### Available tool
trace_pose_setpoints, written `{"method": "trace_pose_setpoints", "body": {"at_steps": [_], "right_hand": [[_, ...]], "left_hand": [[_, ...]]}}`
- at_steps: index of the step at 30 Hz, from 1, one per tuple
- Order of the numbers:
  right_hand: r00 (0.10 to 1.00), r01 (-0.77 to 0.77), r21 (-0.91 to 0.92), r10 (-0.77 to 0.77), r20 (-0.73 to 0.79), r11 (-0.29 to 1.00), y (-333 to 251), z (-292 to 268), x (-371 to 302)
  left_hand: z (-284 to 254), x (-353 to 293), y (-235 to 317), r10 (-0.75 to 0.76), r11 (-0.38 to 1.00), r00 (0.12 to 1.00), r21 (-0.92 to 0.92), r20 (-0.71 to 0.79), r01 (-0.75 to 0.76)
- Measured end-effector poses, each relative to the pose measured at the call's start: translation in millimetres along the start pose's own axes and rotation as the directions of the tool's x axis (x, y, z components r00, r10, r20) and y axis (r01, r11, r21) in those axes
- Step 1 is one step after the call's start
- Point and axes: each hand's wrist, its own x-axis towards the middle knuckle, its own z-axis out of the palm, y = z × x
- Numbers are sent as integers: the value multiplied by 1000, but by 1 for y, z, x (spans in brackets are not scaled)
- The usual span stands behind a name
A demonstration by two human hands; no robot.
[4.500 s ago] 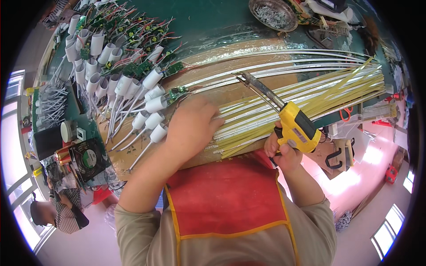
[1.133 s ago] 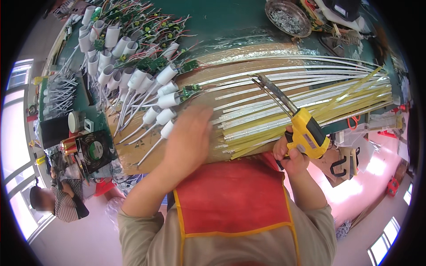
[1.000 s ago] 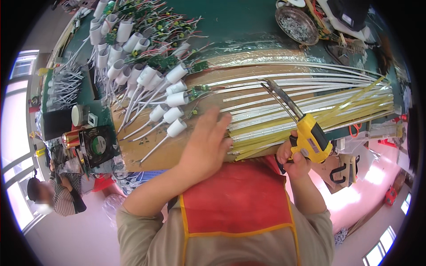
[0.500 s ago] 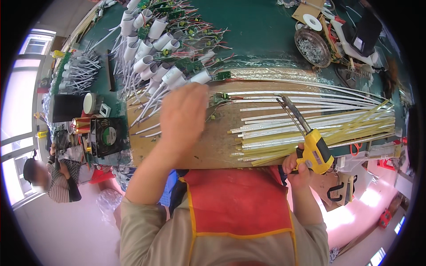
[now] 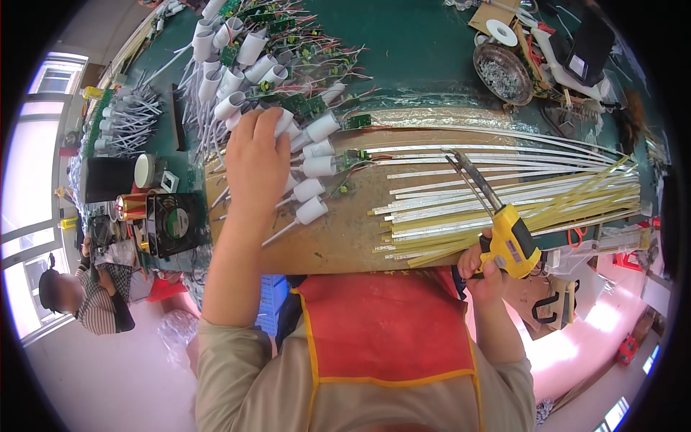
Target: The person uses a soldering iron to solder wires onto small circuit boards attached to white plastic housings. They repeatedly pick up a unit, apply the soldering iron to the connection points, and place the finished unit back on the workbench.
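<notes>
My left hand (image 5: 253,162) reaches into the near edge of a pile of white plastic sleeves (image 5: 252,47) with grey cable tails. Its bent fingers close around one sleeve, mostly hidden under the hand. Just right of that hand, several sleeves lie in a row on the brown board, among them a near sleeve (image 5: 312,209). A small green circuit board (image 5: 354,156) with thin wires joins one sleeve to a strip. My right hand (image 5: 484,272) grips a yellow and black soldering gun (image 5: 512,241), its metal tip pointing away over white LED strips (image 5: 461,198).
Behind the strips stands a round metal dish (image 5: 502,75) of scraps, beside a white spool (image 5: 501,32). A small black fan (image 5: 173,225) and a white-lidded jar (image 5: 145,170) are at the left. Orange-handled scissors (image 5: 577,236) lie at the right edge. Another person (image 5: 101,299) works far left.
My left hand has moved left onto the pile, uncovering several sleeves on the board. My right hand and the soldering gun have stayed nearly still.
</notes>
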Motion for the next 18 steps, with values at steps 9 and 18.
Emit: {"method": "trace_pose_setpoints", "body": {"at_steps": [9,18], "right_hand": [[999,-16,69,13,33,998,1,-6,-3],[999,-36,50,34,36,998,-3,-3,-2]], "left_hand": [[-43,0,28,61,974,990,-224,129,-31],[-36,-51,44,388,921,805,-165,449,-353]]}}
